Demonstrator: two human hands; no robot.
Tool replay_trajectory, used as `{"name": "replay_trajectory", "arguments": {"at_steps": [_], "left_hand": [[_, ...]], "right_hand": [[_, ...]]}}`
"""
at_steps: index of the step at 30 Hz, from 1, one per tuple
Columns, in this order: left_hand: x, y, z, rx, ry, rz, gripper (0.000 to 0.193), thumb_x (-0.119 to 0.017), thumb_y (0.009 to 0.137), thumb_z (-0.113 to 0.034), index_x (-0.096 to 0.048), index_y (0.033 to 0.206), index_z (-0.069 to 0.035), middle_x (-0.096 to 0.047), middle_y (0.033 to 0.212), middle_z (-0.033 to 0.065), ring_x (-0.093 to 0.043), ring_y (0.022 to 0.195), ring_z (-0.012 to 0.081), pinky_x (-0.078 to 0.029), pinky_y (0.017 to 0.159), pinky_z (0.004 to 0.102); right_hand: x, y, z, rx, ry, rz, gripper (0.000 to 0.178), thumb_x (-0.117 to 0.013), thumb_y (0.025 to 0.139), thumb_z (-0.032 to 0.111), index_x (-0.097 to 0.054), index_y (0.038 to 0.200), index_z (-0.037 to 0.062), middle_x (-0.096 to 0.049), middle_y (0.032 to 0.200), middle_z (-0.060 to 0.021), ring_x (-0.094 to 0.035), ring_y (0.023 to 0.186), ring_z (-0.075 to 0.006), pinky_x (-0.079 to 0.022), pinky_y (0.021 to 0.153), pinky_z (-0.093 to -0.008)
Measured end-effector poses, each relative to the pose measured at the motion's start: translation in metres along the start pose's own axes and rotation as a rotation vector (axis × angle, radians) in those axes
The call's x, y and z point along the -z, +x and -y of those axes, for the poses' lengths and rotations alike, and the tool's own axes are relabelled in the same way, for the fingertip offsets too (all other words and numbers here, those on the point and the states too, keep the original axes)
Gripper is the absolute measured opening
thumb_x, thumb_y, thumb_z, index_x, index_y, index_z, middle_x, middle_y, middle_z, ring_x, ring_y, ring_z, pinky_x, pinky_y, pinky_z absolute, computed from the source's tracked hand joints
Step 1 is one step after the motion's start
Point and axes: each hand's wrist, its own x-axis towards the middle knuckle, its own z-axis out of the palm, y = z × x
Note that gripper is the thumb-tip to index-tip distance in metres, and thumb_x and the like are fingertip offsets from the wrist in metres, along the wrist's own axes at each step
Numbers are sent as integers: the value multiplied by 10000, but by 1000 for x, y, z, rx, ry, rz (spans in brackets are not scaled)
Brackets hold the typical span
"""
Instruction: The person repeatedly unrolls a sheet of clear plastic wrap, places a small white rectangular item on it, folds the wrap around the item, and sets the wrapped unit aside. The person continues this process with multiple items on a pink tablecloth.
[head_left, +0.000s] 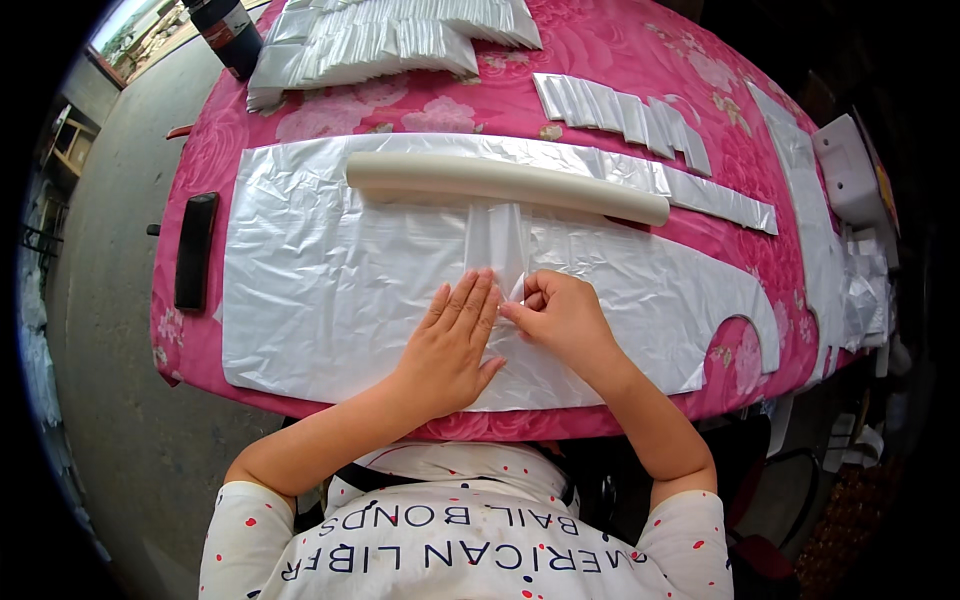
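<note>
A stack of white plastic carrier bags (pixel 300 300) lies flat in front of me, its cut-out handle end to the right. On top of it is a narrow, partly folded plastic bag (pixel 497 240), running away from me. My left hand (pixel 450 345) presses flat on this bag's near part, fingers stretched out. Close beside it, my right hand (pixel 562 315) pinches the bag's right edge between thumb and curled fingers. Beyond both hands, a cream-coloured tube (pixel 500 185) rests across the stack and over the folded bag's far end.
Folded bags lie in a big pile (pixel 390 45) at the far left and in an overlapping row (pixel 620 115) at the far right. A black phone (pixel 196 252) is on the pink flowered tablecloth (pixel 440 428) at left. A dark bottle (pixel 226 38) stands at the far left corner.
</note>
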Motion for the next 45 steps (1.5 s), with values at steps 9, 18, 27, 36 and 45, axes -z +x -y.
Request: {"name": "replay_trajectory", "arguments": {"at_steps": [9,18,27,36,45], "left_hand": [[11,8,10,-53,-4,-12,711,-617,755,-326,-364,1304,49,-287,1408,221,-262,1321,342,-208,1076,437],[19,27,24,-162,111,-118,515,-609,669,-91,-507,1155,47,-508,1233,182,-485,1151,288,-385,953,396],[20,1,23,-397,59,-161,421,-584,709,-79,-554,1120,11,-560,1188,135,-546,1092,248,-422,942,403],[14,-20,21,-418,-26,-104,466,-620,680,-88,-559,1137,-17,-539,1229,114,-530,1121,218,-425,924,361],[24,-10,13,-244,-296,-142,475,-677,596,-33,-599,1065,-37,-646,1006,101,-628,864,232,-475,735,344]], "right_hand": [[6,3,-24,952,-754,-225,576,-728,677,161,-524,1201,39,-525,1227,-118,-483,1150,-278,-405,960,-380],[21,20,-22,888,-580,-80,452,-621,705,24,-564,1153,29,-548,1213,-120,-498,1149,-280,-413,968,-358],[10,1,-32,1058,-521,-164,318,-638,638,-32,-646,948,37,-635,974,-68,-600,907,-242,-497,779,-334],[-4,-37,-41,988,-448,-147,308,-640,642,-17,-656,938,66,-632,962,-46,-595,839,-222,-504,712,-321],[1,-28,-35,797,-278,-149,238,-661,667,12,-662,893,86,-630,953,-49,-587,780,-234,-487,661,-310]]}}
